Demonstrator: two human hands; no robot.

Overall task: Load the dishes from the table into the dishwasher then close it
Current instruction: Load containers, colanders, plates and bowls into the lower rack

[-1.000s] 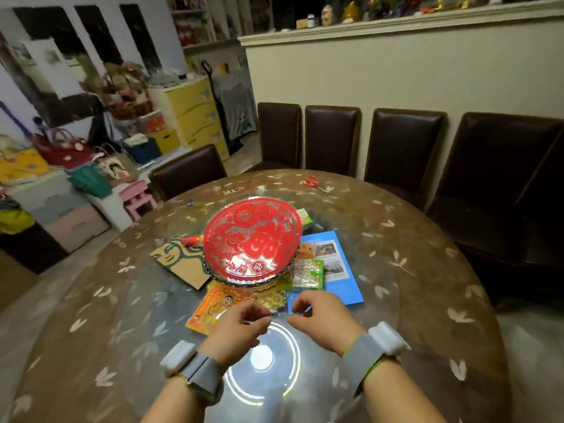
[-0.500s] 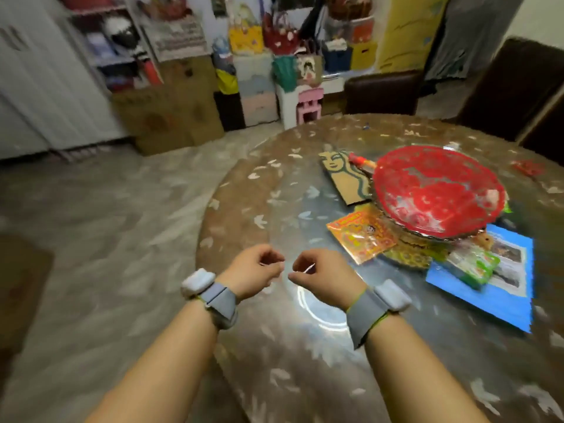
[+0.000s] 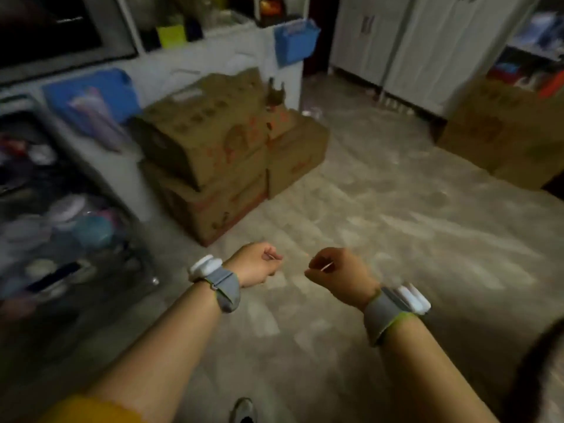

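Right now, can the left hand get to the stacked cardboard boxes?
Probably not without stepping forward: the left hand hovers over bare floor, well short of the cardboard boxes. Nothing blocks the way.

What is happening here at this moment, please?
A person is standing over a bare floor, both forearms held out in front. The left hand and the right hand are curled, each pinching something thin and pale; the blur hides what it is. No dish is in either hand, and no table is in view. Stacked cardboard boxes sit ahead, and a rack of blurred, dish-like things is at the left.
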